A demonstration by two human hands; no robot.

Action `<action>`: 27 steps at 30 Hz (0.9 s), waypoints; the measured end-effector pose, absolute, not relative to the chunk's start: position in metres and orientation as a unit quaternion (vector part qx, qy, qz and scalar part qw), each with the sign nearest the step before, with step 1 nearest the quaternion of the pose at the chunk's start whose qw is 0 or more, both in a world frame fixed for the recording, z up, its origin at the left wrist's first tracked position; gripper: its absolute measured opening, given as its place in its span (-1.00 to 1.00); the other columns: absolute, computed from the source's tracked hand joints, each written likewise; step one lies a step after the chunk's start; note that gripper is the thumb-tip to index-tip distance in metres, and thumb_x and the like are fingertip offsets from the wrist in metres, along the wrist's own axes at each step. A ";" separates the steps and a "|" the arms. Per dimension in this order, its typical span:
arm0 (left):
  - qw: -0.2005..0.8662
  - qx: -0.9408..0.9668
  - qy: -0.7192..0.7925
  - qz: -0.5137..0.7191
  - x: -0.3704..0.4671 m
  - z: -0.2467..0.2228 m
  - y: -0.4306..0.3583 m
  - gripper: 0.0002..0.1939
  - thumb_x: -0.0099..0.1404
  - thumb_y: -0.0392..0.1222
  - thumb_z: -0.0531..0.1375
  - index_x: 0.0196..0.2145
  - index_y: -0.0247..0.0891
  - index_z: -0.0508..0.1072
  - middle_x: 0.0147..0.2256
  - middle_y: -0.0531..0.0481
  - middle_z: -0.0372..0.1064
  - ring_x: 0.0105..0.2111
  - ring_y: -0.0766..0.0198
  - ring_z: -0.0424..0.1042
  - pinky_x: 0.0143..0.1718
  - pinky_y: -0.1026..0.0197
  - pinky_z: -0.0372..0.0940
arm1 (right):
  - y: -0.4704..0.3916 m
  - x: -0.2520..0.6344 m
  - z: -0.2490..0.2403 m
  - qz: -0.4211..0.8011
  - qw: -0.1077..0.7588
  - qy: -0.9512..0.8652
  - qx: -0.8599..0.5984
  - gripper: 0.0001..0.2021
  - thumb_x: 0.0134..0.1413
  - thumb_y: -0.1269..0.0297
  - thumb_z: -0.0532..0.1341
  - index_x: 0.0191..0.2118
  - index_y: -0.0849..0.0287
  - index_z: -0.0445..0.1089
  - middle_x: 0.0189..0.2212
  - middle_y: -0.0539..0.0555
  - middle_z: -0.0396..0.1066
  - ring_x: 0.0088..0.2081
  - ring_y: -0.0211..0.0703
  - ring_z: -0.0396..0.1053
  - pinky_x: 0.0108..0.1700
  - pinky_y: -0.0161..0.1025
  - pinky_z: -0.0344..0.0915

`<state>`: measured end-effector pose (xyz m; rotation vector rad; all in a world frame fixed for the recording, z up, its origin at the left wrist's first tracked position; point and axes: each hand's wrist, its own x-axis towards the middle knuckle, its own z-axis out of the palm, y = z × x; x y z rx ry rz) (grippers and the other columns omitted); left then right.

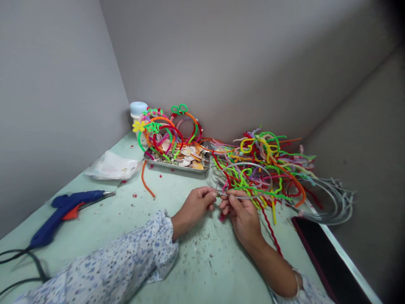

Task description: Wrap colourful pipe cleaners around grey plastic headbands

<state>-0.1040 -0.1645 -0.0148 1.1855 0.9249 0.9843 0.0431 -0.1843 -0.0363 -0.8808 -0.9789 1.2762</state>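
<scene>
Pinched a thin grey hoop in the right hand, nearer than the metal tray, to its right; held the left hand closed alongside (contents unclear). Looked light, springy; probably suited fingertip holds near the ends.

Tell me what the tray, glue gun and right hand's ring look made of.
Tray: probably metal, smooth, judging by its thin, shiny rim. Glue gun: likely matte plastic, from its even blue body; silvery nozzle, perhaps metal. Ring: thin, smooth, greyish; metal or plastic, I cannot tell.
</scene>
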 end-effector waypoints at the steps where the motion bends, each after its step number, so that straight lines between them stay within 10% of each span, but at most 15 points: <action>1: 0.622 0.518 0.403 0.426 -0.104 -0.016 -0.164 -0.70 0.19 -0.01 0.17 -0.40 -0.36 0.40 -0.59 0.09 0.23 -0.59 0.41 0.15 -0.53 0.31 0.02 | -0.184 0.043 -0.036 0.551 0.608 -0.425 -0.382 -0.81 0.10 0.20 0.24 -0.22 0.17 0.32 -0.47 0.01 0.47 -0.56 -0.31 0.35 -0.57 -0.37 0.31; 27: 0.630 0.545 0.408 0.373 -0.110 -0.027 -0.155 -0.66 0.20 0.06 0.12 -0.51 -0.28 0.26 -0.63 0.14 0.11 -0.63 0.43 0.02 -0.56 0.30 -0.11 | -0.186 0.039 -0.035 0.501 0.585 -0.473 -0.428 -0.79 0.13 0.14 0.19 -0.22 0.16 0.30 -0.53 -0.03 0.42 -0.59 -0.32 0.29 -0.56 -0.36 0.28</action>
